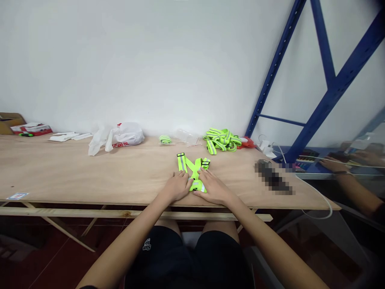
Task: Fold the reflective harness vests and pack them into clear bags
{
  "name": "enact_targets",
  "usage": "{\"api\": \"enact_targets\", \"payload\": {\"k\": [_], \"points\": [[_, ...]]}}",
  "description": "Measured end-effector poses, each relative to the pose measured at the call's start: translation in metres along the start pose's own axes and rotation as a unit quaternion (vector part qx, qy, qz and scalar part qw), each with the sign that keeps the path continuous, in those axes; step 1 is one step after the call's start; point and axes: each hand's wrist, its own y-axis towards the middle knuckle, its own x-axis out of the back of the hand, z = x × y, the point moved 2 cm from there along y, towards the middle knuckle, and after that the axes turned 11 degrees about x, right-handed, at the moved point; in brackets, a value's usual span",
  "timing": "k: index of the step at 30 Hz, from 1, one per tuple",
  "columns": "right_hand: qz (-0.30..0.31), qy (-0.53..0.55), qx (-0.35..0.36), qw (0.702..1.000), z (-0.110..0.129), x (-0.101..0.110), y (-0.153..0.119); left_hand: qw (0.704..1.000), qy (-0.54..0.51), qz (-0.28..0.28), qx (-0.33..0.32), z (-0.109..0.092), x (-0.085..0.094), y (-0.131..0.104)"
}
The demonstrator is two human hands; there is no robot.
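The green harness (195,174) lies on the counter (90,172), front-left of the strap pile (222,140). Left hand (178,186) and right hand (214,188) touch it; fingers gripping or merely pressing, I cannot tell. Lifting 1 hand could let its bunched straps (197,185) spring apart.

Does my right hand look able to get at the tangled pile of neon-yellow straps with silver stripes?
Probably yes: your right hand touches the neon-yellow strap harness, but nothing visible stands between it and the tangled pile, though a forward reach seems needed.
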Motion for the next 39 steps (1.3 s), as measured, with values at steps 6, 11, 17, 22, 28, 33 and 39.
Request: {"api": "enact_targets", "payload": {"k": [6, 11, 17, 22, 28, 33, 39], "points": [[0.007, 0.084, -0.055, 0.995, -0.003, 0.0, -0.006, 1.0, -0.015, -0.001, -0.023, 0.002, 0.001, 0.0], [0.031, 0.158, -0.075, 0.984, -0.007, 0.005, -0.01, 0.998, -0.033, 0.007, -0.047, 0.0, 0.004, -0.003], [0.027, 0.159, -0.07, 0.984, 0.004, 0.009, -0.02, 0.995, -0.076, 0.005, -0.071, -0.002, 0.009, -0.02], [-0.012, 0.113, -0.041, 0.993, 0.021, 0.006, -0.034, 0.999, -0.045, -0.009, -0.028, -0.01, 0.008, -0.042], [-0.015, 0.067, -0.019, 0.997, 0.026, 0.004, -0.037, 0.999, -0.019, -0.011, 0.042, -0.018, 0.013, -0.05], [-0.019, 0.064, -0.022, 0.998, 0.028, 0.005, -0.035, 0.996, -0.05, 0.023, 0.067, -0.009, 0.017, -0.036], [-0.016, 0.065, -0.027, 0.997, 0.031, 0.008, -0.036, 0.994, -0.099, 0.049, -0.007, 0.001, 0.01, -0.023]]}}
